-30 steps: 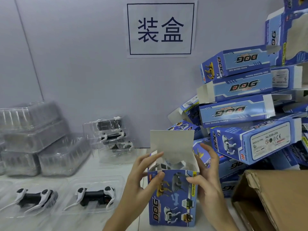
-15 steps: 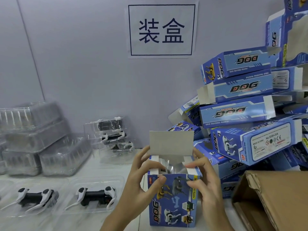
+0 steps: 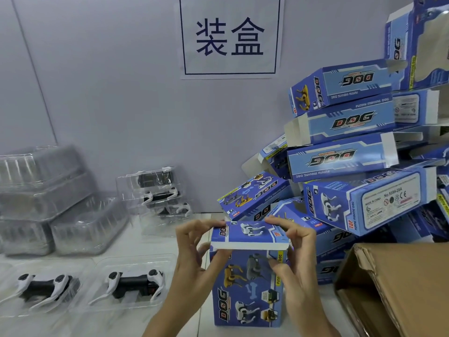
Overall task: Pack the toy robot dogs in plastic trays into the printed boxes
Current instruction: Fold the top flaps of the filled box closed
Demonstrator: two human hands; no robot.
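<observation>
we are closing the box (image 3: 246,285): both hands, left hand (image 3: 194,256) and right hand (image 3: 295,259), are gripping it, folding the lid (image 3: 250,235) down; next, tucking its flap in.

The printed box (image 3: 247,285) is glossy blue card (raw white at its lid edge). The trays (image 3: 132,283) are clear shiny plastic; the carton (image 3: 398,285) is matt brown corrugated cardboard.

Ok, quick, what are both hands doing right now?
Left hand: grips the upright printed box at its top left, fingers on the lid flap.
Right hand: grips its top right, fingers on the same flap.
</observation>
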